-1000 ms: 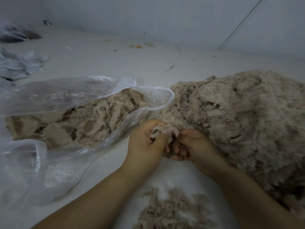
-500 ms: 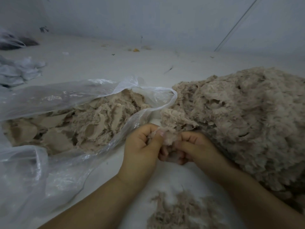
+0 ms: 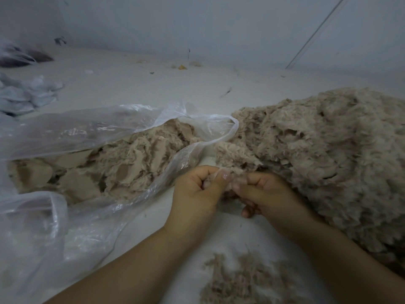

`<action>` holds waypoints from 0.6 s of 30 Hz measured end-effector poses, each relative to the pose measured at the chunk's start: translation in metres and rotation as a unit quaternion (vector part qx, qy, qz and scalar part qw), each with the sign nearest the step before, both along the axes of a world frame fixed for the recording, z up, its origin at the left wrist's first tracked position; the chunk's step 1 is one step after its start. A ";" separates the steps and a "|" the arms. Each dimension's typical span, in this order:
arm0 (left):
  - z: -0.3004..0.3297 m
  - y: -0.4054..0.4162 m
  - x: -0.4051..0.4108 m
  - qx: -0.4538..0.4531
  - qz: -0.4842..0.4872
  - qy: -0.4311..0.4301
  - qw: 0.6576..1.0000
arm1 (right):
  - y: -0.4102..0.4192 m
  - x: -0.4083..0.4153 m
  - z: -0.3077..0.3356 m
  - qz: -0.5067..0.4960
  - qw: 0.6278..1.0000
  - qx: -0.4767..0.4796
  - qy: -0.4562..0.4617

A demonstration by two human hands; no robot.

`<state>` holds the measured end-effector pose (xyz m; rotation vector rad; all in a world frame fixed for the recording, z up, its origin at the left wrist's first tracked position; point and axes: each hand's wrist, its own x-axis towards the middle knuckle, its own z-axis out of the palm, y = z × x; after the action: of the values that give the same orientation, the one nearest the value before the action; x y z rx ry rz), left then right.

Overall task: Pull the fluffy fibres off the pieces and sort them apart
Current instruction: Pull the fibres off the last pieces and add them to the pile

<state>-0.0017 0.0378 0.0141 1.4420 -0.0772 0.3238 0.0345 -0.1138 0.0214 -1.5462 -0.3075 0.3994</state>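
A beige fluffy piece (image 3: 235, 155) is held between my two hands in the middle of the view. My left hand (image 3: 196, 194) pinches its lower left edge with thumb and fingers. My right hand (image 3: 265, 194) grips its lower right edge, fingers curled under. A big heap of fluffy pieces (image 3: 333, 159) lies right behind and beside my right hand. On the left, a clear plastic bag (image 3: 92, 132) lies open, holding beige backing pieces (image 3: 122, 170). Loose pulled fibres (image 3: 245, 279) lie on the white surface between my forearms.
Crumpled white cloths (image 3: 26, 95) lie at the far left, with a dark bundle in plastic (image 3: 19, 57) behind them. Small scraps (image 3: 182, 66) dot the white floor along the far wall. More clear plastic (image 3: 32, 242) spreads over the near left.
Both hands have lifted the fluffy piece a little and shifted their grip along its lower edge. The view has tilted slightly, so the loose fibres sit lower.
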 end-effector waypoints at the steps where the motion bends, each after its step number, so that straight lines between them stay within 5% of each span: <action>1: 0.000 0.000 0.000 -0.001 0.001 0.004 1.000 | 0.000 0.000 0.000 -0.004 1.000 0.007 0.006; 6: -0.001 0.007 0.002 -0.016 -0.031 0.035 0.999 | 0.001 0.002 0.000 -0.065 0.991 0.084 0.085; 12: 0.000 0.003 -0.003 0.097 -0.029 0.003 0.995 | 0.002 -0.001 0.001 -0.012 0.999 0.036 0.029; 18: -0.001 0.002 -0.002 0.062 -0.007 0.056 0.997 | 0.001 0.001 0.001 -0.058 0.993 0.072 0.069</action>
<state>-0.0042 0.0401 0.0134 1.5787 -0.0171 0.2300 0.0358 -0.1128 0.0223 -1.3807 -0.1362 0.3821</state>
